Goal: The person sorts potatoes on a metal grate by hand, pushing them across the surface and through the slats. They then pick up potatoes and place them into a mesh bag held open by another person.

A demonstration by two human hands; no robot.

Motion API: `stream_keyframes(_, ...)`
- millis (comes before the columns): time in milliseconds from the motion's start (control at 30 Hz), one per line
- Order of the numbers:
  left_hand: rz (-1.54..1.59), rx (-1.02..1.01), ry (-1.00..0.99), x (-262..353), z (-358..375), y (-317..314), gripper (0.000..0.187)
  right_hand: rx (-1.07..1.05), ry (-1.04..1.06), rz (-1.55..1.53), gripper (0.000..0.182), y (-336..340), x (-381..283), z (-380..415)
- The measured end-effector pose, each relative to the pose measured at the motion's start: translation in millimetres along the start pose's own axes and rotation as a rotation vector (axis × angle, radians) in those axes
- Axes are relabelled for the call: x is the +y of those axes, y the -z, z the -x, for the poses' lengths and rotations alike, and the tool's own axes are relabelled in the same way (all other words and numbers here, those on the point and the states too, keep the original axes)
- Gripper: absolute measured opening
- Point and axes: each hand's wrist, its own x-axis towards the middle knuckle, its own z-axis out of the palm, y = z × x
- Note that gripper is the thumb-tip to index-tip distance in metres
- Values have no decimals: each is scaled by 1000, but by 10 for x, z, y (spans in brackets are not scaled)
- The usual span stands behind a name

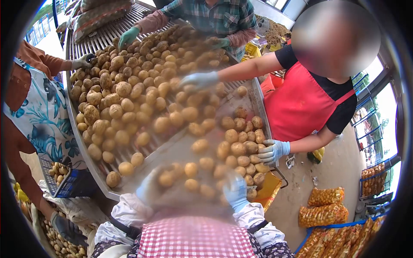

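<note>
My left hand (148, 187), in a pale blue glove, is at the near edge of the metal sorting table (165, 152), beside a few loose potatoes (167, 178). Its fingers are smeared by blur. My right hand (236, 194), gloved the same way, lies at the near right with its fingers stretched along the potatoes there. Between my hands, several potatoes (191, 185) are spread over the metal surface. A denser group of potatoes (238, 149) sits just beyond my right hand, at the table's right side.
A large potato heap (124, 90) covers the slatted far part. Across from me, co-workers' gloved hands (200, 81) reach in; another person's hand (274, 151) rests at the right rim. A yellow container (270, 189) hangs below that corner. Filled net bags (323, 215) lie on the floor.
</note>
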Motion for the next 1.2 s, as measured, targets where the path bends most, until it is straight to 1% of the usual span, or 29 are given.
stream_keyframes(33, 13, 27, 36, 17, -11, 46, 44, -36, -21, 2, 50, -45, -116, -157)
stream_keyframes(67, -353, 18, -90, 17, 36, 79, 42, -65, -44, 8, 51, -101, -227, -275)
stream_keyframes(133, -1086, -52, -388, -11, 108, 191, 39, -17, 152, 93, 56, -263, -339, -473)
stream_keyframes(200, -233, -128, 26, -14, -288, 665, 36, -9, 121, 290, 58, -564, -281, -506)
stream_keyframes(267, -175, -248, -16, -51, -368, 769, 36, -303, -172, 276, 55, -568, -278, -648)
stream_keyframes(300, -193, -214, 13, -70, -426, 804, 39, -369, -203, 215, 53, -542, -221, -699)
stream_keyframes(367, -219, -107, 63, -37, -429, 821, 45, -250, -324, -75, 52, -482, -216, -736)
stream_keyframes(400, -246, -115, 78, -8, -463, 823, 49, -194, -377, -217, 52, -444, -200, -735)
stream_keyframes(433, -265, -125, 93, 14, -475, 706, 53, -240, -535, -488, 60, -41, -496, -867)
stream_keyframes(467, -278, -131, 109, 32, -475, 614, 58, -264, -441, -538, 62, 13, -560, -913)
stream_keyframes(500, -174, -250, 201, 77, -447, 582, 66, -297, -350, -590, 63, -1, -617, -933)
stream_keyframes(533, -63, -389, 271, 79, -519, 505, 68, -336, -260, -650, 65, 3, -714, -926)
stream_keyframes(567, 51, -513, 329, 114, -555, 383, 70, -404, -283, -591, 68, 301, -931, -1030)
stream_keyframes(600, -244, -405, 163, 169, -415, 53, 71, -273, -220, -568, 64, 149, -796, -922)
stream_keyframes(633, -156, -349, 190, 227, -287, -103, 65, -152, -187, -476, 62, 115, -706, -898)
stream_keyframes(667, -226, -314, 175, 340, -265, -149, 57, -98, -254, -364, 60, 170, -681, -857)
stream_keyframes(700, -476, -201, 88, 497, -61, -429, 54, -36, -215, -239, 61, 107, -504, -802)
stream_keyframes(733, -149, -244, 91, 359, -357, -53, 53, 32, -107, -68, 64, 96, -368, -675)
stream_keyframes(767, -175, -130, 5, 357, -393, 5, 57, 14, -99, 44, 65, 38, -305, -506)
stream_keyframes(800, -32, 2, 109, 416, -393, 33, 60, 13, -94, 170, 67, -34, -260, -317)
stream_keyframes(833, 61, -73, 152, 432, -469, 133, 62, -110, -102, 182, 67, -132, -232, -112)
stream_keyframes(867, 115, -152, 149, 453, -457, 171, 63, -235, -110, 201, 68, -215, -203, 62)
stream_keyframes(900, 169, -231, 149, 474, -445, 209, 64, -219, -107, 239, 67, -278, -175, 164)
stream_keyframes(933, 185, -308, 98, 507, -291, 153, 65, -204, -101, 276, 66, -327, -146, 199)
stream_keyframes(1000, 189, -266, 84, 506, -141, 67, 65, -193, -157, 231, 63, -354, -120, 143)
stream_keyframes(1067, 184, -41, 152, 489, -109, -45, 63, -188, -147, 239, 62, -362, -98, 89)
stream_keyframes(1133, -35, -166, -16, 584, 156, 16, 57, -138, -77, 283, 65, -447, 38, 125)
stream_keyframes(1167, -136, -214, -108, 627, 287, 44, 54, -145, -62, 314, 62, -443, 50, 135)
stream_keyframes(1200, -53, -220, -135, 572, 345, 137, 54, -150, -47, 348, 60, -429, 70, 143)
